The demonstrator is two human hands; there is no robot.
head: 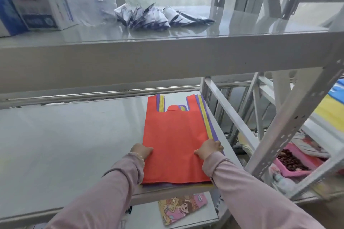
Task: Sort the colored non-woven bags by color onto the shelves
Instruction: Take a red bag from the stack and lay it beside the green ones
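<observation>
A stack of non-woven bags lies flat at the right end of the middle shelf [74, 135]. The red bag [175, 135] is on top, with yellow [205, 119] and purple [211, 122] bag edges showing beneath it on the right and at the handles. My left hand [142, 151] grips the stack's left edge with curled fingers. My right hand [209, 148] grips the right edge, thumb on the red bag. Both sleeves are pink.
The upper shelf [167, 52] holds a blue and white box [33, 13] and a pile of dark wrapped packets [154, 16]. Slanted metal braces [290, 117] stand to the right. A cartoon-printed pouch [182, 208] lies on the lower shelf. A pink bin [297, 161] sits lower right.
</observation>
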